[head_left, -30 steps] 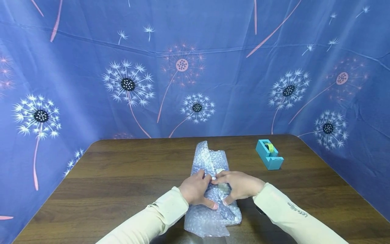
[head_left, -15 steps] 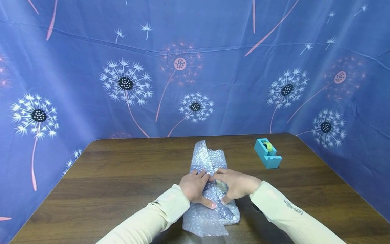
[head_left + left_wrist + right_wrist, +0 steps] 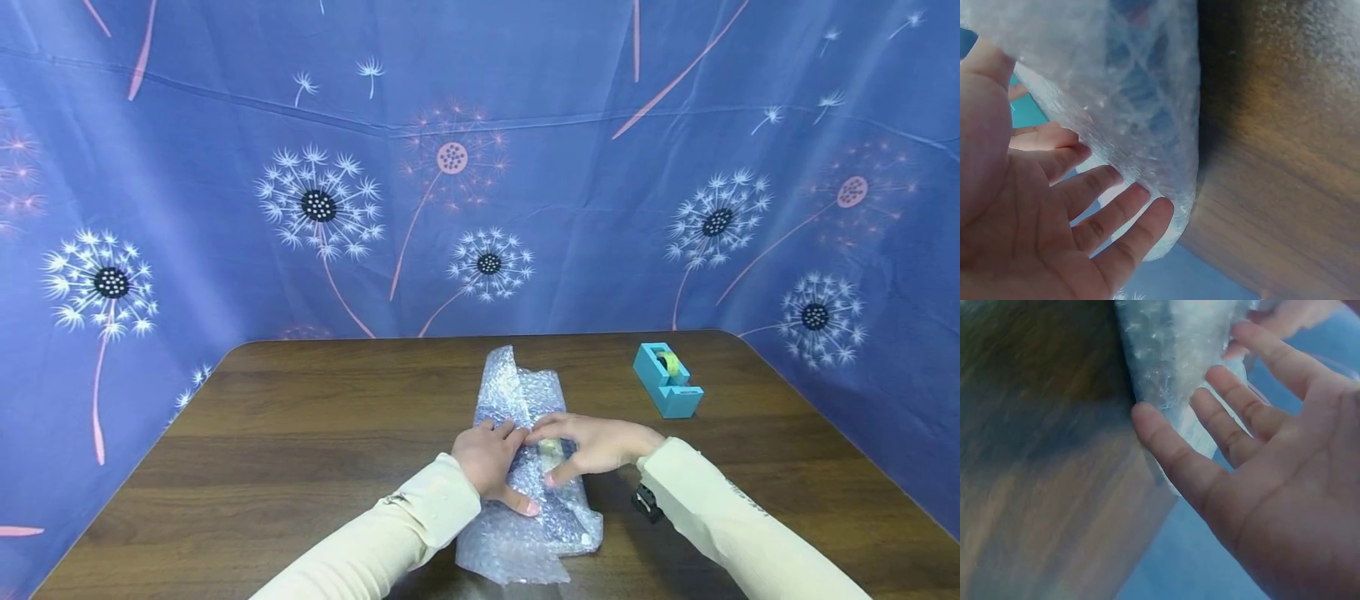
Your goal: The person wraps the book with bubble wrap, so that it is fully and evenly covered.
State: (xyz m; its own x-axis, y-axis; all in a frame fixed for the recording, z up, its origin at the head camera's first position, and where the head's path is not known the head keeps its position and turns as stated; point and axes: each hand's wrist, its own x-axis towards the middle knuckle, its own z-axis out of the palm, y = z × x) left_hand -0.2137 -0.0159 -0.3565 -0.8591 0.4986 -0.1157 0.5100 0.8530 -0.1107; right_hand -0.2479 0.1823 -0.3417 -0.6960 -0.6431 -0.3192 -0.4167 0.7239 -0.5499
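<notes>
A bundle of clear bubble wrap lies lengthwise on the table, loose flaps at its near and far ends. Something bluish shows blurrily through the plastic in the left wrist view. My left hand rests on the bundle's left side, fingers extended and thumb spread toward the middle. From the right, my right hand touches the top of the wrap with its fingertips, close to the left fingertips. In the right wrist view its fingers stretch out alongside the wrap.
A blue tape dispenser with a yellow-green roll stands at the back right of the brown wooden table. Behind the table hangs a blue curtain with a dandelion print. A small black device sits under my right wrist.
My right hand has shifted slightly away and to the right, and its thumb has drawn apart from the left thumb. The left hand and the bundle stay nearly in place.
</notes>
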